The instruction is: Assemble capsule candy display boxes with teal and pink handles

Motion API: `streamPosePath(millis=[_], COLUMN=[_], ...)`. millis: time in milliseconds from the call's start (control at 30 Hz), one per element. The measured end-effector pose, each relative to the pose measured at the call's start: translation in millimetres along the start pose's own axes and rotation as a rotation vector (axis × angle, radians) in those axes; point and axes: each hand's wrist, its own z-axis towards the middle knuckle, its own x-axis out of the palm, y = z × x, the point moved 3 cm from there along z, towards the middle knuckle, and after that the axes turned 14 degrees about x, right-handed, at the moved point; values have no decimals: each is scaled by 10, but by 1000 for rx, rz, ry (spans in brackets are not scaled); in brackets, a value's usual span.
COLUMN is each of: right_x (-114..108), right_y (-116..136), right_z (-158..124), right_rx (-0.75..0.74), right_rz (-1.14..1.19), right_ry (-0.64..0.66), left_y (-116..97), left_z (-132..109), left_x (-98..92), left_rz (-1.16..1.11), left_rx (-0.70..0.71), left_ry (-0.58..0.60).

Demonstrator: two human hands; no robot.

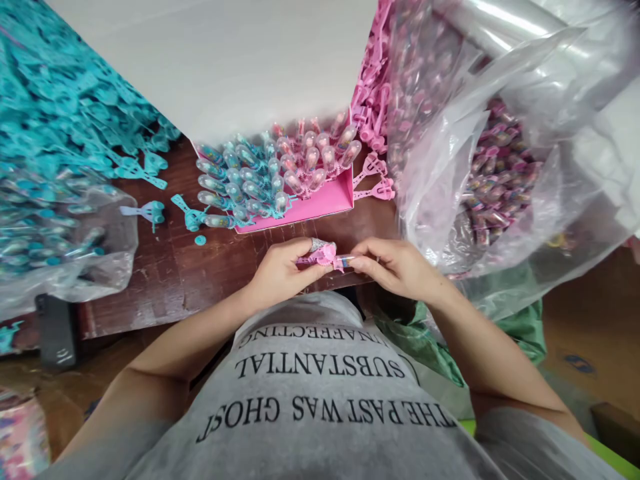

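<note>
Near the table's front edge, my left hand (283, 270) is closed on a pink plastic piece (323, 255), with something silvery-white around a fingertip. My right hand (393, 267) pinches a small clear tube (345, 261) whose end meets the pink piece. Beyond my hands stands a pink box (320, 205) packed with upright clear-capped toys, blue ones (245, 175) on the left and pink ones (313, 157) on the right.
Blue plastic pieces (75, 87) are heaped at the left above a bag of blue tubes (55, 227). A black phone-like object (57, 330) lies at the table edge. Pink pieces (375, 87) and an open plastic bag of pink tubes (503, 177) are on the right.
</note>
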Motion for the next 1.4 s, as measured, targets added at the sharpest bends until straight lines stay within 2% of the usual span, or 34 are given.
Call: streamPosePath(millis=[133,400,533,567,633,733,867,933,1000,1033,1100,1167,1200,1233,1300,1333,1400], right_x=[5,-19,-107,-189,-404,-666,-890,-1127,-1404,-1519,-1645,-1645,-1616,-1577,-1458,-1375,-1131], right_y=[-46,-99,-159,-180,-222,-245,-284,-424,-689,-862,-1241,-1539,-1612,-1619,-1440,-1271,-849], right_z=[17,-4,-43,-62,-102,-80,80,61,-26,-67,-115,-150,-170,-194,-258,-296,-340], right_rx=[118,83,120,108,80,47,24,68,162,226,363,452,465,451,337,244,26], right_rz=[31,105,115,129,129,-33,-346,-399,-445,-490,-580,-619,-619,-609,-550,-504,-424], right_ry=[53,-64,-69,-104,-262,-493,-615,-801,-946,-934,-735,-545,-520,-554,-687,-754,-733], left_y=[7,46,102,132,182,196,168,184,241,277,339,360,352,333,282,257,219], left_z=[12,76,45,40,40,44,28,-22,-91,-119,-142,-117,-92,-61,8,41,97], left_x=[20,49,41,25,-11,-45,-63,-99,-155,-182,-212,-196,-175,-151,-113,-101,-84], left_rz=[38,134,174,152,90,41,106,141,161,165,153,128,116,106,93,88,70], left_rx=[42,94,18,-16,-73,-135,-106,-91,-116,-132,-158,-176,-175,-164,-125,-98,-49], left_ry=[-10,-6,28,41,75,116,104,68,32,16,7,25,40,54,69,67,69])
